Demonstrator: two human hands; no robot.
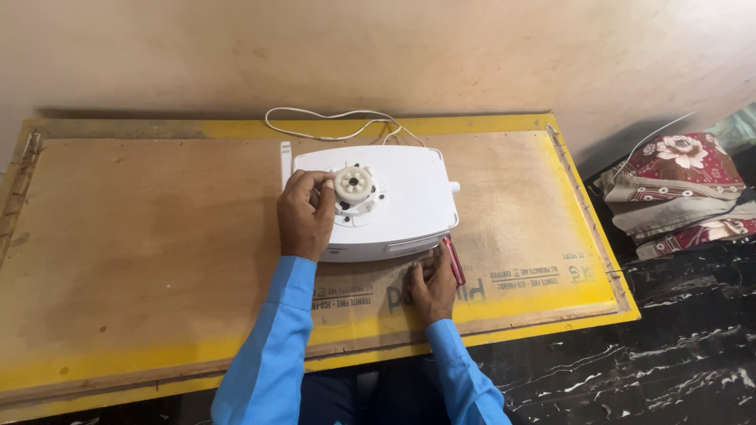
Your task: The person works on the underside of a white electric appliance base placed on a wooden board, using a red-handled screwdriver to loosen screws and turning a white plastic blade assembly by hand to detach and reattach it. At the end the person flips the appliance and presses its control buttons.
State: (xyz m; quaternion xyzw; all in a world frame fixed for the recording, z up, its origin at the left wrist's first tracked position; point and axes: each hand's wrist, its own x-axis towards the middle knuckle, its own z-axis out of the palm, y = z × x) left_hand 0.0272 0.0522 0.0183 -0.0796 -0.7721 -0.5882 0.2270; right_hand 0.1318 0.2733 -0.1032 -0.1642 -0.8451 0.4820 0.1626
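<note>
A white appliance base (409, 197) lies on a plywood board (157, 236), with a round toothed coupling (353, 186) on top. My left hand (305, 212) rests on the base, fingers touching the coupling's left side. Just in front of the base, my right hand (430, 285) lies on the board with its fingers on a red-handled screwdriver (453, 260). Whether the fingers close around the handle is unclear. Both sleeves are blue.
A white cord (331, 122) loops behind the appliance to the wall. A small white stick-shaped part (286, 161) lies left of the base. The board has a yellow border (551, 315). Folded patterned cloths (677, 193) sit on the dark marble floor at the right.
</note>
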